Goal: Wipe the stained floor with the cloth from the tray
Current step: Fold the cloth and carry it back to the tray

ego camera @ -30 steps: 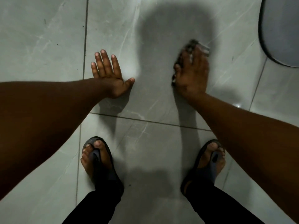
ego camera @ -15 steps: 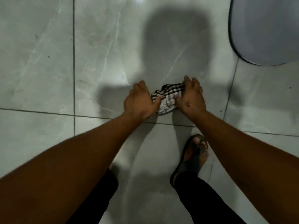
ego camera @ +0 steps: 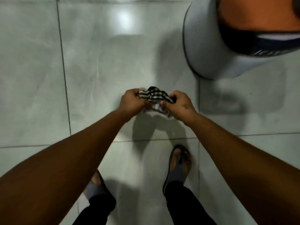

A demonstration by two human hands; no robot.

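Cloth (ego camera: 154,96) first: it's a black-and-white checked rag, bunched up and crumpled, with a paler, whitish part hanging down underneath. It sits dead centre of the view, held up off the floor (ego camera: 90,65) between both hands, and you can see its shadow on the tile below at about 6 o'clock from it.

Floor is pale grey glossy tile with faint marbling and a bright light glare up around 12 o'clock. Grout lines run down the left side at 9 o'clock and across just below the hands. Honestly can't make out an obvious stain from here, the picture's a bit soft. Loads of open tile to the left and straight ahead. The tight spot is up at 1 to 2 o'clock, where a round grey tray (ego camera: 206,51) sits on the floor with someone's leg or foot resting in it, pretty near the right hand.

Left hand (ego camera: 132,101) is curled into a closed grip on the left end of the rag, knuckles up. Right hand (ego camera: 178,104) is pinching the right end, fingers tucked in, thumb toward the middle. Both forearms reach out in front, converging on the rag. Sandalled feet (ego camera: 178,166) planted below at 5 to 7 o'clock, dark trousers.
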